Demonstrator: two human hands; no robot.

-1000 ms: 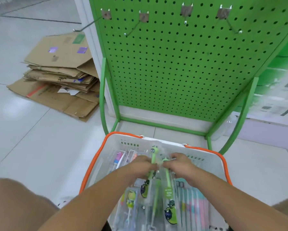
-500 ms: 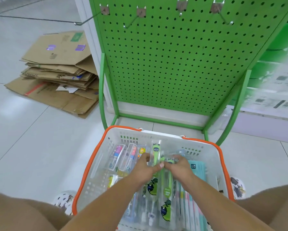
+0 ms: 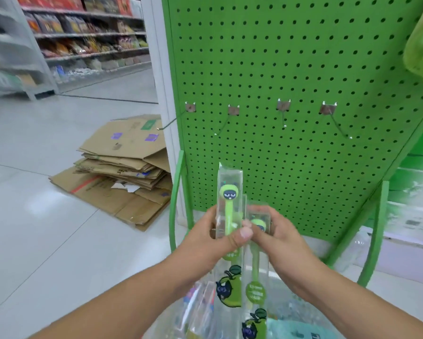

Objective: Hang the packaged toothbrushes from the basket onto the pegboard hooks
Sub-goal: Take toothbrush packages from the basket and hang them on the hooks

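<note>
Shop-aisle floor behind; two clear-packed green toothbrushes [image 3: 230, 216], lifted out of the basket since a second ago, now sit below the green pegboard's metal hooks [image 3: 283, 116], left hand [image 3: 212, 236] and right hand [image 3: 276, 231] each clamped on one; hanging comes next.

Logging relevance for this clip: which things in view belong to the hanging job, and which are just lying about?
Part of the job:
- taller toothbrush pack, gripped by the left hand
- lower toothbrush pack, gripped by the right hand
- green pegboard
- four bare hooks, e.g.
- more packs below

Lying about:
- flattened cardboard boxes
- stocked store shelves
</note>
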